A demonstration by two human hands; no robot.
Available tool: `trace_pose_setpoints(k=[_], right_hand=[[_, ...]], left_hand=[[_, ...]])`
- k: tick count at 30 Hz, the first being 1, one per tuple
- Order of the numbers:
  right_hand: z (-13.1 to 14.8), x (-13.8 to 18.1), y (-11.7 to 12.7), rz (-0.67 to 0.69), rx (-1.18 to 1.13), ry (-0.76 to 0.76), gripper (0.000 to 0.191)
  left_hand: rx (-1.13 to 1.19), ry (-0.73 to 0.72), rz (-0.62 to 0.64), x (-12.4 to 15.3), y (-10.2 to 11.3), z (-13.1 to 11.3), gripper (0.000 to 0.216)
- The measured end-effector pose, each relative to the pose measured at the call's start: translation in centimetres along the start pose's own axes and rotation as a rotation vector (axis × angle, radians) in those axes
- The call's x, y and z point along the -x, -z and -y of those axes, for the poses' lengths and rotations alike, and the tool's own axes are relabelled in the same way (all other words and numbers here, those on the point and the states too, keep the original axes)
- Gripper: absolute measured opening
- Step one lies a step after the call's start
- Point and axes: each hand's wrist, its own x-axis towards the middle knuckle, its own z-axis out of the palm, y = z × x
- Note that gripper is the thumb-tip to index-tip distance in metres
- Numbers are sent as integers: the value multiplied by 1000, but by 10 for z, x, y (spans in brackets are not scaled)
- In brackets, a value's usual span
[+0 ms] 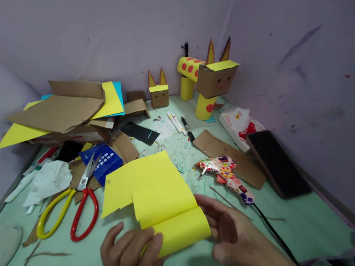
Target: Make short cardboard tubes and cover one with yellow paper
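Note:
A sheet of yellow paper [157,179] lies in front of me, its near end curled into a loose roll. My left hand [133,261] is closed on the left part of that roll, fingers over the top and thumb hidden from view. At the roll's right end, my right hand [235,234] is curved with its fingertips against the paper edge. Its thumb stays apart from the fingers, so that hand is open. The sheet's far left part has a stepped cut edge and rests flat.
Scissors [84,184] with red and yellow handles lie left. Right are a patterned glue gun [226,172], its black cord, cardboard [229,156] and a phone [278,163]. Behind stand a spotted paper animal [204,77], a small eared box [159,97] and stacked cardboard [63,108].

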Motion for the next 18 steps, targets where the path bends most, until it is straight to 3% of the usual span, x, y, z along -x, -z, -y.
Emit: trace_pose_setpoints(k=[2,5,7,10,13,15,18], right_hand=[[-2,-2,-7,41,-85,-35,71],[-7,-3,-8,-67,-62,16,47],[-8,-1,-3,-96,-12,67,41],[-7,2,6,-88,-5,121,40],[-5,2,7,-35,-36,112,41],[-6,-1,4,-1,-36,76,41],[-8,-6,-3,16,-37,59,42]], left_hand=[[-5,-15,3,2,-1,-1,32],[24,-6,8,8,-1,0,26],[105,78,-6,12,2,2,23],[294,529,-35,13,4,0,15],[633,1080,-7,4,0,-7,36],[915,1289,59,-6,-5,-12,55],[1141,1394,154,-18,-10,-18,55]])
